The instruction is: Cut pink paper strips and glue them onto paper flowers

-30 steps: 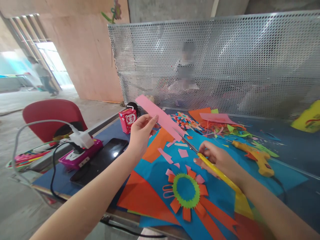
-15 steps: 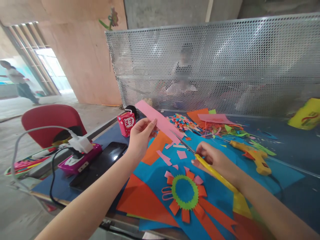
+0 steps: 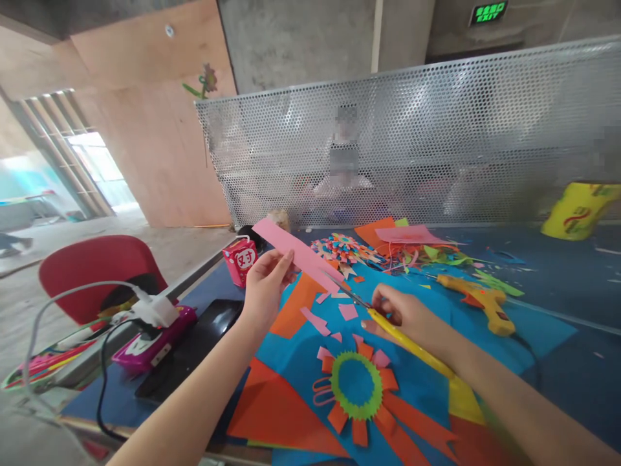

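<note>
My left hand (image 3: 272,275) pinches a long pink paper strip (image 3: 281,241) between thumb and fingers, held aslant over the table. In my right hand (image 3: 400,310) is a pair of scissors (image 3: 402,340) with long yellow handles. Their metal blades reach the strip's lower right end, and the paper there partly hides the tips. Small pink paper pieces (image 3: 348,312) lie below on blue paper. Nearer me rests a paper rosette (image 3: 337,388) with a green toothed ring, a blue centre, orange and pink loops and orange tails.
A yellow glue gun (image 3: 478,301) lies at right with its cord. Behind my hands are a multicoloured paper flower (image 3: 344,249) and paper scraps (image 3: 427,257). At left are a red drink box (image 3: 240,261), a black tablet (image 3: 194,353) and a purple power strip (image 3: 158,346). Perforated metal panel (image 3: 412,142) stands behind.
The camera view has tilted up, bringing an exit sign into sight. A person walking at far left has almost left the picture. Both hands keep their hold, with the blades still at the strip's end.
</note>
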